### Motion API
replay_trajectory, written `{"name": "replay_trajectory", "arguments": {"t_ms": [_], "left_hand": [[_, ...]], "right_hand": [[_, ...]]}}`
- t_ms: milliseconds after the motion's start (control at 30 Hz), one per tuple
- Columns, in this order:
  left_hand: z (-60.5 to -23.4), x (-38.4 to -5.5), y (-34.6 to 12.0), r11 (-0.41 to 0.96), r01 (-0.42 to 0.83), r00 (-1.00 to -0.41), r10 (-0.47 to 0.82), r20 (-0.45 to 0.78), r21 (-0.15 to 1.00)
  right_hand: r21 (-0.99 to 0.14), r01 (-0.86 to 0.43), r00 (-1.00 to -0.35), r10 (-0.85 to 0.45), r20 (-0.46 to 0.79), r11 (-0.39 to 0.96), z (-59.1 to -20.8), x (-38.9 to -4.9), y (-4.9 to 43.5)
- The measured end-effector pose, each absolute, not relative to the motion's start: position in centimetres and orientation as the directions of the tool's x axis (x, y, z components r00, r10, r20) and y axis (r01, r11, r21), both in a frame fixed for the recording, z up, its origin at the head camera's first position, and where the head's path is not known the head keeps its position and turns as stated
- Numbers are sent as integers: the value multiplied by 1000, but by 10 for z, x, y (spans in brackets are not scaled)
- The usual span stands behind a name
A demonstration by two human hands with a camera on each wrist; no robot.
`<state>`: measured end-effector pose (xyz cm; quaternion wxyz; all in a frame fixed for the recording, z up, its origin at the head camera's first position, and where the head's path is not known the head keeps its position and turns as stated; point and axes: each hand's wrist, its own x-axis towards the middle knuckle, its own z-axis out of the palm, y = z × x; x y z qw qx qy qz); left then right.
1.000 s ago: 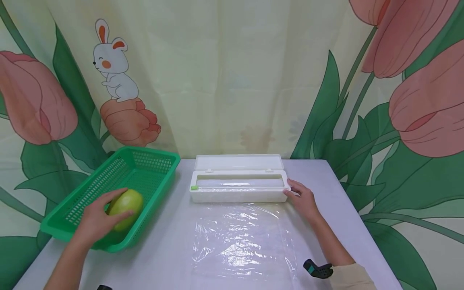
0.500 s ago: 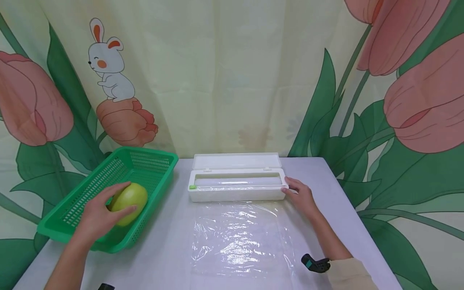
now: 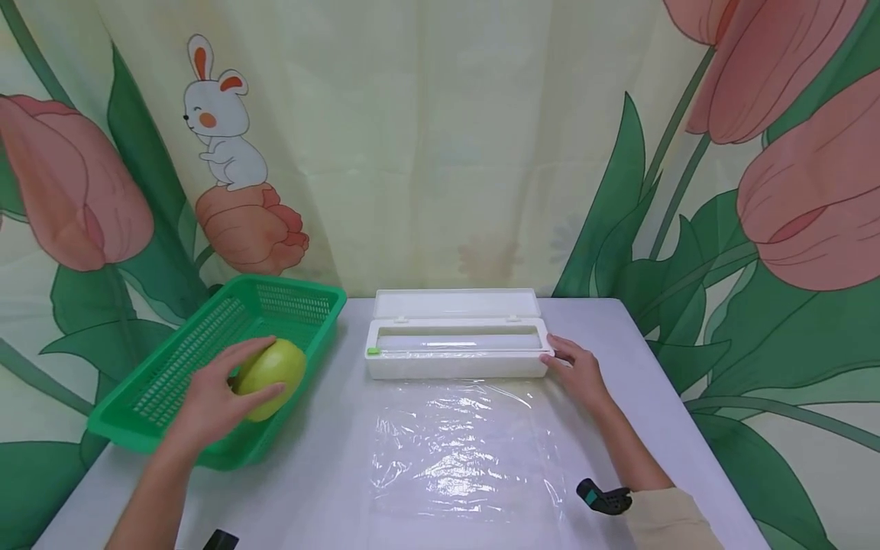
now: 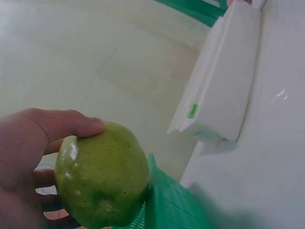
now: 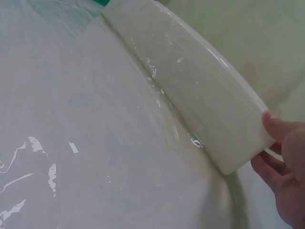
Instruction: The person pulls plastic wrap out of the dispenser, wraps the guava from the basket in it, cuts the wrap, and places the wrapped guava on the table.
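A smooth yellow-green fruit (image 3: 273, 378) with small dark specks is in my left hand (image 3: 218, 397), thumb and fingers curled round its sides. In the head view it overlaps the right side of a green plastic basket (image 3: 137, 416); the left wrist view shows the fruit (image 4: 107, 176) right at the basket's rim (image 4: 153, 191). My right hand (image 3: 577, 374) grips the right end of a long white cling film dispenser (image 3: 457, 368), its lid raised at the back. A clear sheet of cling film (image 3: 467, 451) runs from the dispenser's front toward me across the table.
The white table (image 3: 330, 458) ends at a patterned curtain (image 3: 426, 153) with tulips and a rabbit. A green slider (image 3: 373, 351) sits at the dispenser's left end. A black wrist strap (image 3: 603, 498) is on the right forearm, by a beige sleeve (image 3: 670, 519).
My left hand has lifted the fruit up from inside the basket and moved it right, toward the basket's right rim. The right hand stays on the dispenser's end.
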<state>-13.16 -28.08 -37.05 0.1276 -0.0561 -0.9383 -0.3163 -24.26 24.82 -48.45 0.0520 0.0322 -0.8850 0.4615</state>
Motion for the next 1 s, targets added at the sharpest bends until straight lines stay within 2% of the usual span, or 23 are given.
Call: {"name": "replay_trajectory", "arguments": {"t_ms": [500, 1000], "left_hand": [[-384, -144, -255, 781, 293, -930, 100, 354, 551], [-399, -164, -217, 724, 398, -907, 215, 363, 564]], "right_hand": [[-833, -99, -993, -5, 115, 545, -488, -245, 250], [-832, -134, -988, -6, 156, 539, -488, -242, 249]]}}
